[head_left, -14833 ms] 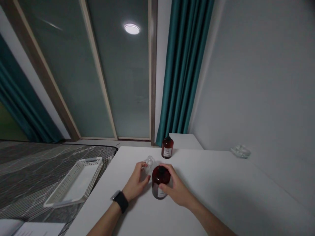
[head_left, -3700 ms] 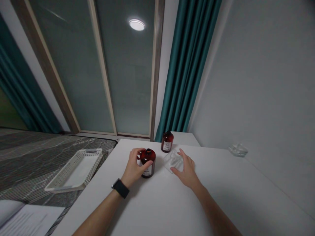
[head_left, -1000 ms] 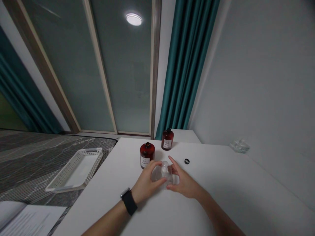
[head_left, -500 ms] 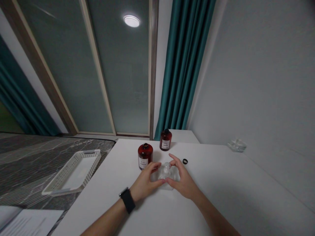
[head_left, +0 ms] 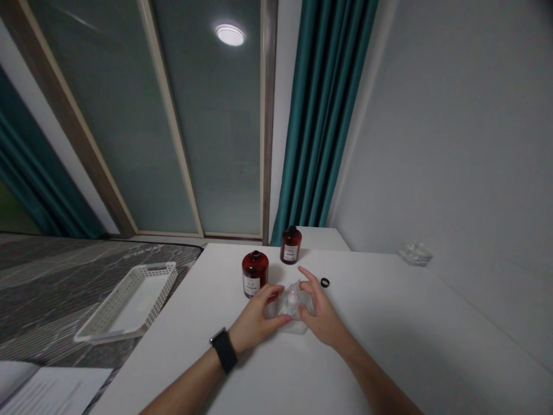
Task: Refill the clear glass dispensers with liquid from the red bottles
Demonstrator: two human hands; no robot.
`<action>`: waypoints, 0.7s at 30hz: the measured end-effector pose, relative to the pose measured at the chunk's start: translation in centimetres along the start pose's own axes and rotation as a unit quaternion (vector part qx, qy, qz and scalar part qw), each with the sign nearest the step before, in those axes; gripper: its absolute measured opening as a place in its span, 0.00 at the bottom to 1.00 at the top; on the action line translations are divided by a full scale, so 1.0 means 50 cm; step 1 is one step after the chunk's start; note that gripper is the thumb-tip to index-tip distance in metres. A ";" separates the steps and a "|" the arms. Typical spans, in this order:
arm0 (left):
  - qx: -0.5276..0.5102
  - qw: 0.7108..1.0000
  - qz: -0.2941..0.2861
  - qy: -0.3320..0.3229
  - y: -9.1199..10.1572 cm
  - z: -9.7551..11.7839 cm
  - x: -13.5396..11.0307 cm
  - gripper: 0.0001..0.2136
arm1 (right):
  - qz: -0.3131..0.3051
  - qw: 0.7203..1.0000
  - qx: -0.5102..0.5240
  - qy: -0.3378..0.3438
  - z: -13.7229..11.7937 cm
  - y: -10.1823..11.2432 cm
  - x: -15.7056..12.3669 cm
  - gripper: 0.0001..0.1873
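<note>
A clear, crinkled plastic wrapping (head_left: 293,302) with a rounded translucent piece inside sits on the white table between my hands; what exactly is wrapped cannot be made out. My left hand (head_left: 259,320), a black watch on its wrist, curves around the left side of it, thumb in front and fingers behind. On the other side, the thumb and a curled finger of my right hand (head_left: 320,311) hold the plastic, its index finger raised. Just behind my left fingers stands a large amber bottle (head_left: 254,274) with a white label. A smaller amber bottle (head_left: 291,246) is farther back.
A small black ring (head_left: 325,282) lies right of my right hand. Some clear plastic (head_left: 415,254) rests at the table's far right, by the wall. Left of the white table (head_left: 181,323) are a white basket (head_left: 129,302) and an open book (head_left: 60,389).
My right thumb has drawn away from my left thumb, to the right and slightly up. The plastic now rises to a peak near my right fingers. My left hand has barely moved.
</note>
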State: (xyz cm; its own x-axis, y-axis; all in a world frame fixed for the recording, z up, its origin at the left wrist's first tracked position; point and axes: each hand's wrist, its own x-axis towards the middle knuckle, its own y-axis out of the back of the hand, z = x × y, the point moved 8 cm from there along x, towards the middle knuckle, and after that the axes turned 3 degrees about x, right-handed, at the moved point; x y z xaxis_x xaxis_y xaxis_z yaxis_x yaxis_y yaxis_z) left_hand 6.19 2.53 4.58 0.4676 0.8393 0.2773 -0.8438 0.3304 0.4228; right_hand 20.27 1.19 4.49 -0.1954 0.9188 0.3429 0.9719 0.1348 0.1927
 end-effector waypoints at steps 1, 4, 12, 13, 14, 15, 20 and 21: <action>-0.001 1.000 0.000 0.000 0.000 0.000 0.000 0.23 | -0.007 1.000 0.006 -0.002 0.001 -0.003 -0.001 0.43; -0.005 1.000 -0.003 0.000 -0.001 0.001 0.000 0.22 | 0.009 1.000 -0.015 -0.005 0.001 0.000 -0.003 0.45; -0.004 1.000 0.001 0.003 -0.001 0.003 0.001 0.22 | 0.038 0.998 -0.053 -0.019 -0.008 0.002 -0.001 0.44; -0.004 1.000 0.001 0.000 -0.001 0.004 0.002 0.22 | 0.035 0.998 -0.050 -0.019 -0.009 0.000 -0.001 0.45; -0.002 1.000 0.001 -0.002 -0.002 0.004 0.002 0.22 | 0.035 0.998 -0.048 -0.019 -0.009 -0.001 0.000 0.45; 0.000 1.000 0.000 -0.003 -0.002 0.004 0.002 0.21 | 0.038 0.998 -0.049 -0.019 -0.008 -0.001 0.000 0.45; 0.011 1.000 -0.005 -0.004 -0.004 0.000 0.001 0.21 | 0.058 0.996 -0.058 -0.018 -0.001 0.007 0.000 0.42; 0.010 1.000 -0.006 -0.005 -0.004 0.000 0.001 0.21 | 0.051 0.997 -0.055 -0.012 -0.002 0.007 0.000 0.42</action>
State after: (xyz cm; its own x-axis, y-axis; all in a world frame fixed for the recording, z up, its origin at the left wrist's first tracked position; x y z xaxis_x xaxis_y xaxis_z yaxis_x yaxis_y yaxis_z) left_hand 6.37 2.51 4.49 0.4796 0.8313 0.2808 -0.8331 0.3310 0.4431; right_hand 20.59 1.19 4.62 -0.0911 0.9344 0.3445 0.9662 -0.0008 0.2579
